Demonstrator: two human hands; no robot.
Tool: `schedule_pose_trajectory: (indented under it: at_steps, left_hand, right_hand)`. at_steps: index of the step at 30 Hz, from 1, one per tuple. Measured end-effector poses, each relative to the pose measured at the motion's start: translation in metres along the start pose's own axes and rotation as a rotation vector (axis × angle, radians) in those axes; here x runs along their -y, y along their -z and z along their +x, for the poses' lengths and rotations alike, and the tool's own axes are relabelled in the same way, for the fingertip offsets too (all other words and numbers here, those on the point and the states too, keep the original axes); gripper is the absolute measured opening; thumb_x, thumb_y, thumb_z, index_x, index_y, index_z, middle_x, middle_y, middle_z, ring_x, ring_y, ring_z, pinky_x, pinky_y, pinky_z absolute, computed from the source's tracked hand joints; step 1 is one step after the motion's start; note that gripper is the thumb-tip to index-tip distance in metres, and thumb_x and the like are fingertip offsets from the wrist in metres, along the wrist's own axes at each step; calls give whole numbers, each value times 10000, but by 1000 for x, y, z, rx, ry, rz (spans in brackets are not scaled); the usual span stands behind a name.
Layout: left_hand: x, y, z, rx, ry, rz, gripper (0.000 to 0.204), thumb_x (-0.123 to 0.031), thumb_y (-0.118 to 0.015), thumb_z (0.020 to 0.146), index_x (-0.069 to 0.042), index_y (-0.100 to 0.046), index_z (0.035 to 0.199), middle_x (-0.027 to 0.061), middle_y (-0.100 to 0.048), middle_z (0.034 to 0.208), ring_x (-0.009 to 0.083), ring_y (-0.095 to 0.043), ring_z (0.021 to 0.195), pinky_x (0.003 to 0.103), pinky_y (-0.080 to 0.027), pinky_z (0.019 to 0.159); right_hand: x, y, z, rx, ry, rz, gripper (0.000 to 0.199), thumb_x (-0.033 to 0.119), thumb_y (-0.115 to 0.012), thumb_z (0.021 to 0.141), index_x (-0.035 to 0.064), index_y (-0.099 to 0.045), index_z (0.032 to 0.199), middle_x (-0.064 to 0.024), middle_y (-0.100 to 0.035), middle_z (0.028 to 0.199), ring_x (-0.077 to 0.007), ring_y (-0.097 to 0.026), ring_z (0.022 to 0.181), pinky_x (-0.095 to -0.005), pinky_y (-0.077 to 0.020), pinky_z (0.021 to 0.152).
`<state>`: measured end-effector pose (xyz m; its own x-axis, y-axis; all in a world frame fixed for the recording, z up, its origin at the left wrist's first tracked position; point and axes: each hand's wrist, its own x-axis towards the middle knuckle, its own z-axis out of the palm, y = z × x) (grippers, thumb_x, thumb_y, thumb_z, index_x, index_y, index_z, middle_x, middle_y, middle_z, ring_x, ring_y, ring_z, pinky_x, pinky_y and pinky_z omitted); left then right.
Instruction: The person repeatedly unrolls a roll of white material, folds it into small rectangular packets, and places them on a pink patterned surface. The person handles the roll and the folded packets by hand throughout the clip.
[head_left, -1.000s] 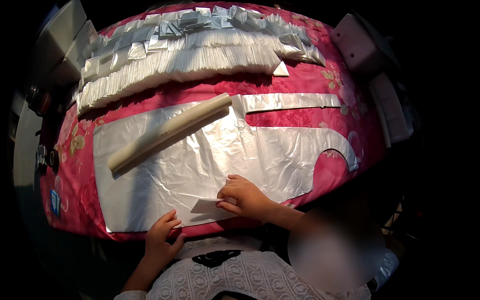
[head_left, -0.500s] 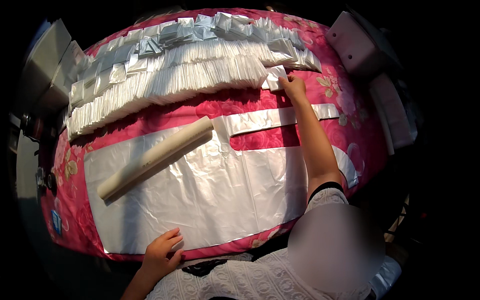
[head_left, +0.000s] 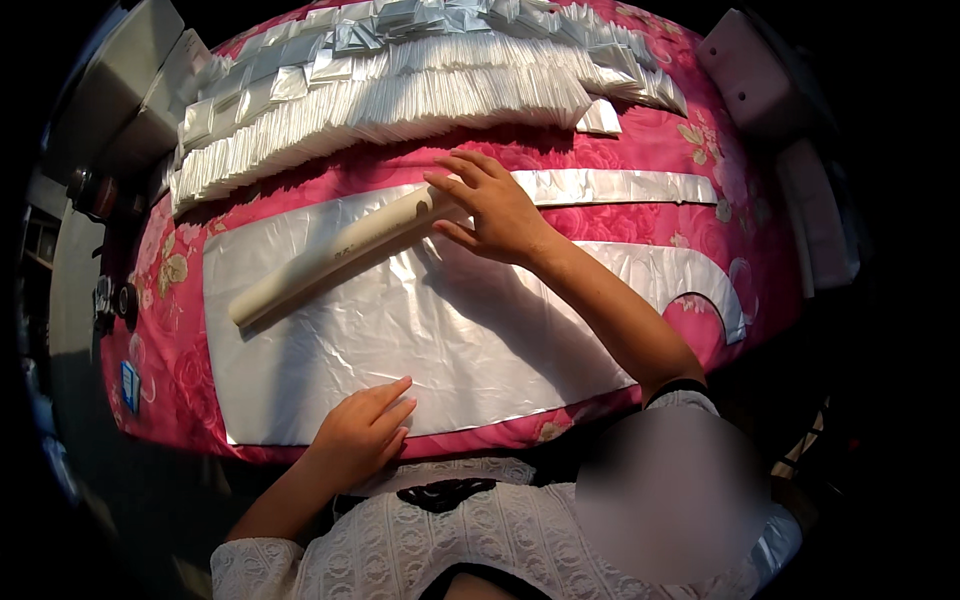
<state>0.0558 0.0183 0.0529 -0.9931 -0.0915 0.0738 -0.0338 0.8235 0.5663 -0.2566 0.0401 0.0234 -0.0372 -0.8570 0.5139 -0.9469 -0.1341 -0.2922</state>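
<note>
The cream cardboard tube point(head_left: 335, 255) lies aslant on the silver foil sheet point(head_left: 450, 340), its upper end under the fingers of the right hand point(head_left: 495, 205), which curl loosely over it; it looks light and stiff and likely to roll, best taken round its middle. The left hand point(head_left: 362, 432) rests flat, fingers together, on the sheet's near edge, which looks thin and easily creased. Beyond the right hand lie a foil strip point(head_left: 620, 185) and rows of stacked foil pieces point(head_left: 400, 100) on the pink floral cloth point(head_left: 160, 330).

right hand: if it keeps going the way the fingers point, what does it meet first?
The right hand points up-left across the cream roll, fingertips already at its end. Past that, probably bare pink floral cloth, then the row of stacked silver pieces. Height above them is unclear.
</note>
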Motion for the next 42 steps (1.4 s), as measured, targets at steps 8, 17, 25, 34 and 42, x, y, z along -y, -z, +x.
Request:
schedule_pose_trajectory:
  at_steps: [8, 17, 25, 34, 42]
  left_hand:
    - [-16, 1, 6, -42, -156, 30, 481, -65, -650, 668, -10, -519, 1128, 187, -508, 1204, 334, -535, 1044, 406, -456, 870]
    - [-13, -32, 28, -29, 29, -2, 902, -215, -722, 694, 7, -183, 1383, 293, -150, 1422, 446, -262, 1277, 452, -279, 1039]
    - [-17, -72, 78, -17, -52, 158, 830, -378, -655, 723, -49, -273, 1383, 236, -95, 1462, 473, -91, 1327, 532, -180, 1054]
    - [-46, -92, 99, -54, 23, 77, 799, -280, -652, 722, 32, -272, 1352, 195, -184, 1447, 412, -74, 1350, 490, -147, 1079]
    - [-51, -90, 102, -38, 25, 73, 815, -240, -666, 707, 40, -255, 1353, 197, -200, 1434, 412, -74, 1346, 496, -142, 1079]
  right_hand:
    - [37, -9, -17, 288, -78, -198, 361, 135, -673, 645, 59, -578, 985, -112, -559, 860, -280, -541, 838, -403, -466, 724]
    - [152, 58, -133, 602, -713, 235, 593, 362, -643, 769, -8, -486, 1206, -175, -574, 902, -323, -599, 808, -375, -495, 706]
    - [56, 61, -200, 236, -413, -130, 555, 340, -540, 842, 19, -429, 1281, -163, -356, 1379, -309, -309, 1289, -409, -239, 1066]
    - [-81, 170, -325, -96, -865, -515, 344, 133, -489, 856, -7, -542, 1165, -164, -505, 1251, -289, -453, 1189, -347, -343, 1011]
    - [-54, 180, -291, -321, -974, -523, 114, 125, -699, 696, 53, -638, 759, -77, -650, 741, -278, -617, 735, -372, -464, 725]
